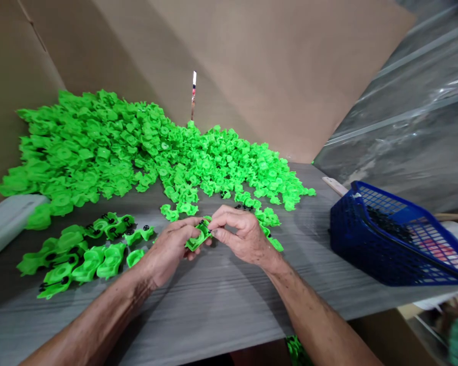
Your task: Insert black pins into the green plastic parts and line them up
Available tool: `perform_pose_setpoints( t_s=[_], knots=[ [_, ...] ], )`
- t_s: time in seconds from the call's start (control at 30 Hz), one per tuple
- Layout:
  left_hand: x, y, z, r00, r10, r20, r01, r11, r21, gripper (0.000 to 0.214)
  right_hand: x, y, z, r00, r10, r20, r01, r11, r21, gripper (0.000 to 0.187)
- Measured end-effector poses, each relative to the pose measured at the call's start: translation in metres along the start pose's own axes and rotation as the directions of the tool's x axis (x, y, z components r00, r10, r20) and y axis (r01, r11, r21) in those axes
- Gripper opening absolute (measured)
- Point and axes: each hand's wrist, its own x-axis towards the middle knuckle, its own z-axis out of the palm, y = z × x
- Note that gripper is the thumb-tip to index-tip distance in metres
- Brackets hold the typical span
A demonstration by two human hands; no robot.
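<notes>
My left hand (177,240) grips a bright green plastic toy car body (195,242) above the grey table, its hollow side partly showing. My right hand (239,233) closes thumb and fingers at the body's upper right edge, on a small black wheel part mostly covered by the fingertips. To the left of my hands lie several green car bodies (112,260) in rough rows, some with black wheel pairs (146,227) on them. Behind my hands, loose green bodies (183,195) reach toward me from a large pile (99,147).
A blue plastic basket (351,231) with black parts (389,223) stands on the right of the grey table (229,310). Cardboard walls (259,66) rise behind the pile. A white container (11,221) lies at the left edge. A thin stick (193,96) stands upright behind the pile.
</notes>
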Motion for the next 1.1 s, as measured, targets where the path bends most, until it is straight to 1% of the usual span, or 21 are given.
perform_pose_setpoints(
  t_s=[0.07,0.2,0.33,0.63,0.77,0.83,0.97,1.1],
  knots=[
    [0.000,-0.001,0.000,1.000,0.011,0.016,-0.011,1.000,-0.016,0.031,0.000,-0.001,0.000,1.000,-0.019,0.007,0.019,1.000,-0.012,0.011],
    [0.002,-0.003,-0.001,0.998,0.020,0.053,-0.019,0.999,-0.032,0.039,0.000,-0.003,0.002,0.998,-0.055,0.006,0.055,0.998,-0.039,0.013],
    [0.001,-0.005,-0.001,0.998,0.031,0.062,-0.029,0.999,-0.042,0.038,0.001,-0.006,0.003,0.997,-0.080,0.000,0.080,0.996,-0.050,0.013],
    [0.002,-0.007,-0.002,0.997,0.058,0.053,-0.056,0.998,-0.034,0.037,0.001,-0.009,0.005,0.998,-0.062,0.016,0.063,0.995,-0.082,0.014],
    [0.002,-0.006,0.000,0.995,0.075,0.061,-0.075,0.997,0.004,0.039,0.001,-0.010,0.005,0.998,-0.067,0.018,0.068,0.994,-0.084,0.016],
    [0.002,-0.006,0.000,0.993,0.097,0.063,-0.099,0.995,0.033,0.040,0.000,-0.010,0.005,0.998,-0.054,0.013,0.055,0.996,-0.068,0.014],
    [0.002,-0.007,0.002,0.987,0.149,0.058,-0.154,0.985,0.081,0.042,0.000,-0.010,0.007,1.000,0.006,-0.001,-0.006,1.000,-0.001,0.004],
    [0.002,-0.009,0.003,0.981,0.194,0.009,-0.194,0.973,0.129,0.044,0.000,-0.008,0.013,0.996,0.075,-0.054,-0.073,0.997,0.035,0.009]
  ],
)
